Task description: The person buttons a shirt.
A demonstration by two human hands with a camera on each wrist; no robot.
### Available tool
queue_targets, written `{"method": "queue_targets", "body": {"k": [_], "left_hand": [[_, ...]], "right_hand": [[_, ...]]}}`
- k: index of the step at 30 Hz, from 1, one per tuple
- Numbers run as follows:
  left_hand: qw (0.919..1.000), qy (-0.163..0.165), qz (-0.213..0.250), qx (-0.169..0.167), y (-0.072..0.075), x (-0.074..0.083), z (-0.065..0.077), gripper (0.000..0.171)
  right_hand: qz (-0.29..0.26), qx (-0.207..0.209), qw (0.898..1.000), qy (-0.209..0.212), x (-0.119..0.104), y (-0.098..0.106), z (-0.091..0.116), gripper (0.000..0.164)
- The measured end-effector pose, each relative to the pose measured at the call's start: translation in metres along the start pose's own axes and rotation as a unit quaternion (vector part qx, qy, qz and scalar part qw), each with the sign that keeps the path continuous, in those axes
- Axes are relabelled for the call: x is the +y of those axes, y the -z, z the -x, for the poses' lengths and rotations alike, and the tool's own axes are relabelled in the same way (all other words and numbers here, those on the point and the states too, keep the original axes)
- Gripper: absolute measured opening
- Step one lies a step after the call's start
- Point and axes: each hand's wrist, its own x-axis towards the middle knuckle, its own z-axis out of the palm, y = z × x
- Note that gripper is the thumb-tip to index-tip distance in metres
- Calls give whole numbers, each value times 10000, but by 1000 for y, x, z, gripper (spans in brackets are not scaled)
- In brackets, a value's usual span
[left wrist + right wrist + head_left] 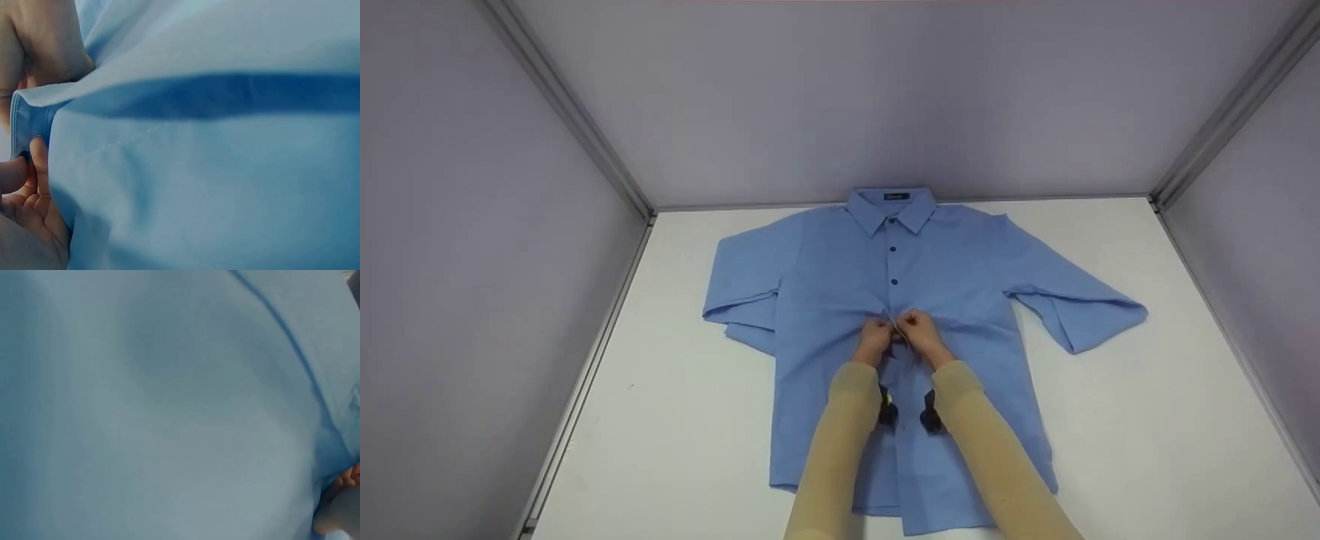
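Closest to the camera are two long tan fabric sleeves (832,457), both forearms reaching forward and angling inward, with small black round-ended gadgets (931,420) at the wrists. The left hand (874,337) and right hand (921,335) meet mid-chest on a light blue collared cloth shirt (840,277), lying front-up on a smooth white tabletop (682,420), collar farthest away. Fingers on both are curled in, pinching the front edges. Head view gets the whole shirt plus three dark round buttons (893,249) above the hands; left wrist cam shows the lifted stitched edge and fingertips up close, which head view can't. Right wrist cam's mostly blurry blue cloth, fingers just peeking in at the lower right.
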Motion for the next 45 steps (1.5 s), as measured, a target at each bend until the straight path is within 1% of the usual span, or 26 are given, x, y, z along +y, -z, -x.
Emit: {"method": "queue_targets", "body": {"k": [2, 4, 5, 8, 10, 11, 13, 14, 17, 18, 21, 22, 25, 26, 28, 29, 32, 33, 36, 38, 39, 40, 41, 43, 44, 45], "left_hand": [[9998, -145, 123, 21, -7, -22, -23, 23], [9999, 39, 78, 71, -12, -34, -36, 19], [9998, -43, 92, 171, -15, -42, -44, 19], [9995, -33, 151, 260, -17, -48, -49, 20], [9991, -178, 285, 277, -11, -37, -35, 22], [9987, -240, 329, 311, -7, -27, -24, 25], [9983, 85, 520, 260, 6, 3, 5, 25], [9972, 146, 688, 259, 13, 19, 22, 24], [9930, 691, 886, 351, 27, 61, 61, 25], [9913, 888, 896, 381, 30, 70, 70, 26], [9932, 682, 820, 476, 31, 76, 80, 33], [9945, 361, 884, 439, 29, 66, 73, 35], [9958, 238, 775, 427, 27, 62, 70, 39], [9962, 278, 682, 475, 27, 65, 71, 38], [9965, 415, 489, 536, 27, 67, 71, 38], [9953, 688, 281, 614, 29, 78, 78, 37], [9957, 608, 156, 675, 29, 82, 81, 34], [9965, 447, 199, 671, 26, 74, 74, 33], [9981, 34, 359, 492, 16, 46, 47, 31], [9979, -240, 469, 365, 7, 22, 24, 30], [9983, -163, 474, 285, 3, 12, 12, 29], [9991, 1, 320, 273, 1, 11, 9, 28], [9989, -141, 295, 326, -3, 3, 2, 29], [9984, -350, 342, 298, -4, -2, 0, 31], [9983, -389, 289, 317, -4, -3, 0, 31], [9989, -268, 213, 306, -3, -2, 2, 31]], "right_hand": [[30, 17, 10000, -34, -1, -1, 0, 10], [103, 43, 9999, -99, -3, -2, 0, 10], [107, 48, 9998, -134, -5, -2, 0, 11], [220, 87, 9991, -343, -7, -6, -1, 15], [205, 93, 9990, -382, -7, -6, -1, 18], [206, 72, 9995, -213, -4, -6, -2, 17], [143, 99, 9992, 346, 27, -7, -23, 16], [180, 56, 9987, 471, 44, -8, -36, 18], [364, 46, 9938, 1047, 114, -15, -85, 18], [455, 96, 9929, 1091, 139, -19, -104, 21], [531, 37, 9921, 1136, 173, -26, -127, 21], [470, 57, 9914, 1224, 177, -26, -129, 19], [320, -15, 9921, 1210, 166, -24, -119, 16], [345, 2, 9926, 1166, 140, -20, -99, 13], [192, -68, 9925, 1205, 120, -15, -84, 12], [211, 3, 9911, 1314, 114, -15, -79, 11], [297, 81, 9883, 1492, 99, -13, -69, 9], [324, 50, 9885, 1473, 111, -14, -78, 13], [383, 134, 9866, 1581, 119, -16, -83, 11], [494, 78, 9906, 1274, 119, -16, -85, 13], [486, 39, 9917, 1188, 123, -16, -87, 15], [535, 105, 9920, 1136, 129, -17, -92, 15], [607, 103, 9932, 987, 131, -18, -94, 17], [743, 78, 9951, 648, 134, -19, -98, 20], [689, 125, 9951, 694, 140, -19, -102, 22], [708, 153, 9954, 627, 140, -19, -102, 21]]}}
